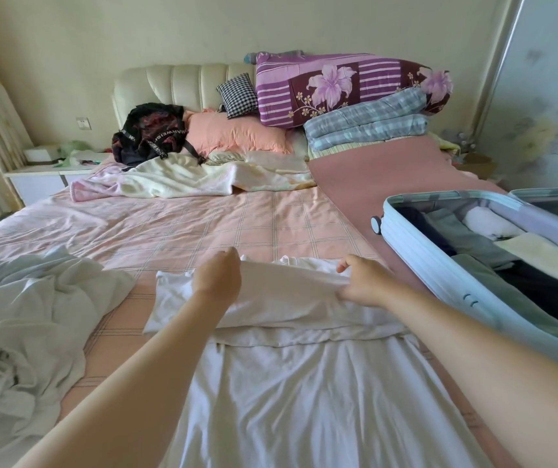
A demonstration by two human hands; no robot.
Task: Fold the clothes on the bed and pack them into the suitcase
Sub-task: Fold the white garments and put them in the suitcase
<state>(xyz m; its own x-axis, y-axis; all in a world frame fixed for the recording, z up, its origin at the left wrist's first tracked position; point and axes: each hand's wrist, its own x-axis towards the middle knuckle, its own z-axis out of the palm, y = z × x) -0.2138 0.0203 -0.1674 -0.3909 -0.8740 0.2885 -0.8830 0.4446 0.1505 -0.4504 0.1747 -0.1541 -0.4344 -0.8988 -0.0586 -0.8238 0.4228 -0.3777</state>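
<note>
1. White fabric is filling the lower centre of the frame: a white garment (304, 400) is lying spread on the bed (203, 224). Its near part is lying flat and creased, and its far part is doubled over into a thick band.
2. The left hand (218, 278) is gripping the left end of that band. Its fingers are curling over the fabric, and the back of the hand is facing the camera.
3. The right hand (362, 282) is pinching the right end of the same band between the thumb and curled fingers. Both hands are holding the fold slightly raised above the layer beneath.
4. Judging from this, the step in hand is a crosswise fold of the garment. The fold is begun but not yet laid flat, and further folds are probably needed before packing.
5. The suitcase (422, 265) is lying open on the bed at the right edge of the frame, apart from the hands. It is already holding several packed items (466, 241) in grey, dark and cream tones, so part of the packing appears done.
6. A crumpled pile of pale clothes (34, 315) is lying unfolded at the lower left of the frame, near the garment. This pile appears to be the main work left.
7. Whether the cream blanket (186, 179) and the black backpack (151, 133) in the upper half of the frame belong to the task cannot be told.
</note>
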